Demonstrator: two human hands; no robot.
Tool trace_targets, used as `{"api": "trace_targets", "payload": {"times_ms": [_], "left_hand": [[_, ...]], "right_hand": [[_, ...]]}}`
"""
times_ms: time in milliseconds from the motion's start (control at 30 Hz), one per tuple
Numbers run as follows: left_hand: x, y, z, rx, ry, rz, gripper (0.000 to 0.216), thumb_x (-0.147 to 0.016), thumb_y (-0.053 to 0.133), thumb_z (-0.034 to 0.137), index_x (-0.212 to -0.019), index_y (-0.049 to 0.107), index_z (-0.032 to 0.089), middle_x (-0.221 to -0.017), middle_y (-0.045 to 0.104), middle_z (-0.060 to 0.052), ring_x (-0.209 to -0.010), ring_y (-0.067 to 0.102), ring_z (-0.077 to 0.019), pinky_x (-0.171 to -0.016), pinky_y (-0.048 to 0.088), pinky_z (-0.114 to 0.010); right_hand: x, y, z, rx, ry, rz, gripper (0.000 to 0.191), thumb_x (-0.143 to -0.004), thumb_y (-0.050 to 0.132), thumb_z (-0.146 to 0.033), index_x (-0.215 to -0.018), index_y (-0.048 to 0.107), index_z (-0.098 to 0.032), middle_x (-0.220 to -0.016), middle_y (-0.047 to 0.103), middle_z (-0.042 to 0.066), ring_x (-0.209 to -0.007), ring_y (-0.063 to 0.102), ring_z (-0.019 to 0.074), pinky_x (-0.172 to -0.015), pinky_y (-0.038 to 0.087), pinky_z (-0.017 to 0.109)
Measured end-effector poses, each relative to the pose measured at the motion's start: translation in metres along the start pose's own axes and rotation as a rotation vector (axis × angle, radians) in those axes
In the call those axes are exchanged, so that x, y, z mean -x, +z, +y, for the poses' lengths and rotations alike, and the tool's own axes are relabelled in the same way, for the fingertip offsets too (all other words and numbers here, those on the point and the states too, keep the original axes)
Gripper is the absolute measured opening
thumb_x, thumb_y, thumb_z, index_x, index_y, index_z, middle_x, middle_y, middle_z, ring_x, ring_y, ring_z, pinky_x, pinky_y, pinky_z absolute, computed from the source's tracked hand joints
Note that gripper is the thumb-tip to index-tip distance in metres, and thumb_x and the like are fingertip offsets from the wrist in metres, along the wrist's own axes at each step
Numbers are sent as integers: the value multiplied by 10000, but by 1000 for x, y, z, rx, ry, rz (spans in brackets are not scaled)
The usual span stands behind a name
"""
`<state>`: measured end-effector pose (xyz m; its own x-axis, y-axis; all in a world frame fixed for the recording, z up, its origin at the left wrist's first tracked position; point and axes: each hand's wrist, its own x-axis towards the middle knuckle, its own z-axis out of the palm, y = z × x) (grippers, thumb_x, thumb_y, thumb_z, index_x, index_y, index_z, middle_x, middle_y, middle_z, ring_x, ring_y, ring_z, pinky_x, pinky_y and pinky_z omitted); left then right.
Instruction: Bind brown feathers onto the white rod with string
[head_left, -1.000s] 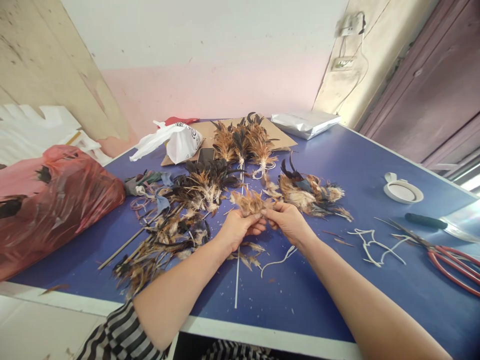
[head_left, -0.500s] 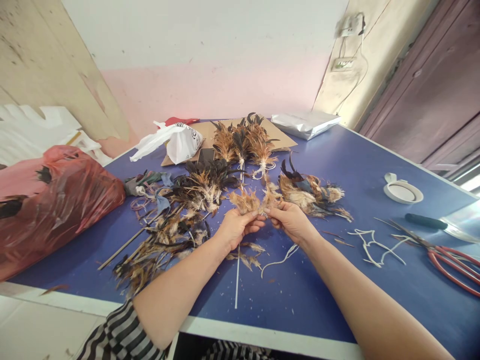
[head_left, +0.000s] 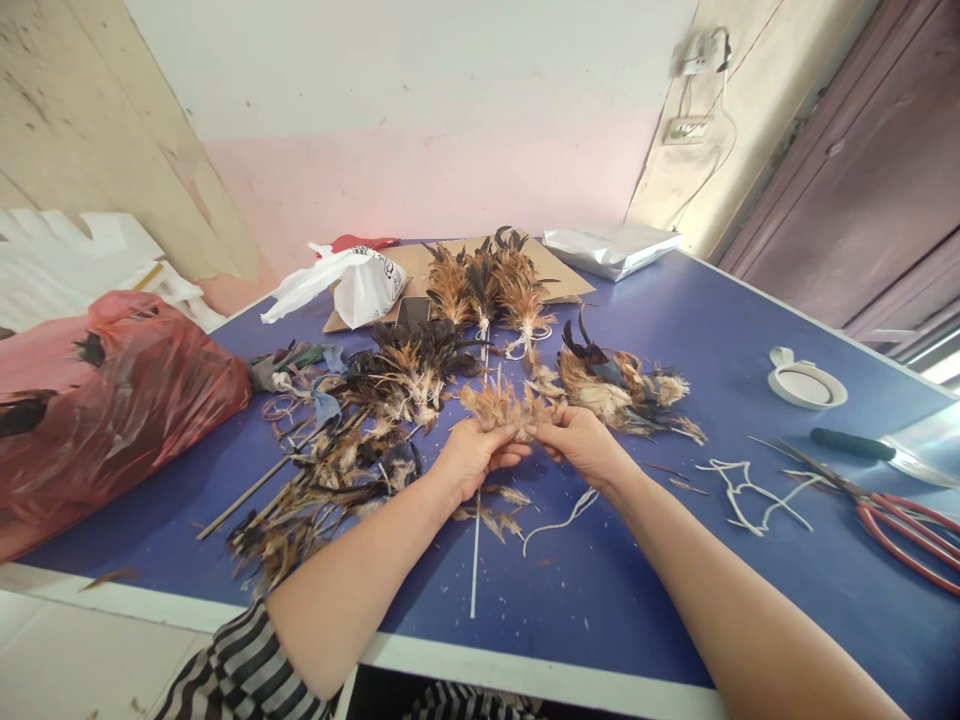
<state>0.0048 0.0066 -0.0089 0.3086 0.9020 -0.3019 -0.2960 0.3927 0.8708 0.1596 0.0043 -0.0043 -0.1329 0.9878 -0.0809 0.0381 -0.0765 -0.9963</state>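
My left hand (head_left: 478,455) is closed, pinching a small bunch of light brown feathers (head_left: 487,403) by its base. Close against it, my right hand (head_left: 579,440) also pinches feathers, and its fingertips meet the left hand's. Under my hands lie a few loose brown feathers (head_left: 495,518), a thin white stick (head_left: 474,570) and a piece of white string (head_left: 559,522). Dark and brown feathers (head_left: 409,370) are heaped to the left of my hands. On the right, a tied bundle of pale feathers (head_left: 622,390) rests on the blue table.
Finished-looking feather bundles (head_left: 491,275) lie on cardboard (head_left: 559,280) at the back. A red plastic bag (head_left: 127,410) bulges at the left. Red-handled scissors (head_left: 900,520), a knife (head_left: 855,443), a tape roll (head_left: 806,385) and tangled string (head_left: 750,495) are on the right.
The feathers in my right hand have moved left and now sit against those in my left hand. My left hand has barely moved.
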Motion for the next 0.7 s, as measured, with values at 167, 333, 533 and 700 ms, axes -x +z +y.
{"api": "trace_targets", "payload": {"times_ms": [167,333,533,700], "left_hand": [[1,0,-3,-80,37,-11,196,-661,673,186,-820,639,77,-740,671,-109,-571,626,-119,-505,501,-170],[-4,-4,-5,-83,76,56,144,-656,671,181,-744,643,70,-655,657,-85,-530,604,-97,-516,500,-173],[-6,-7,-6,-55,88,2,239,-653,676,216,-851,651,84,-790,674,-115,-602,626,-116,-524,503,-170],[-4,-5,-5,-51,56,-20,246,-645,683,198,-850,644,68,-779,670,-128,-604,632,-130,-526,507,-174]], "right_hand": [[1,3,-1,69,-15,58,198,-590,677,-310,-547,563,-155,-402,471,-52,-366,370,54,-363,293,195],[1,0,-4,-60,47,-12,207,-593,697,-319,-678,640,-139,-595,623,27,-501,541,95,-467,465,213],[-1,-3,0,-54,29,3,198,-620,671,-329,-681,623,-147,-628,642,46,-502,558,106,-457,462,219],[0,-1,1,234,-69,70,176,-634,632,-334,-653,630,-159,-452,535,-16,-427,466,91,-413,373,210]]}}
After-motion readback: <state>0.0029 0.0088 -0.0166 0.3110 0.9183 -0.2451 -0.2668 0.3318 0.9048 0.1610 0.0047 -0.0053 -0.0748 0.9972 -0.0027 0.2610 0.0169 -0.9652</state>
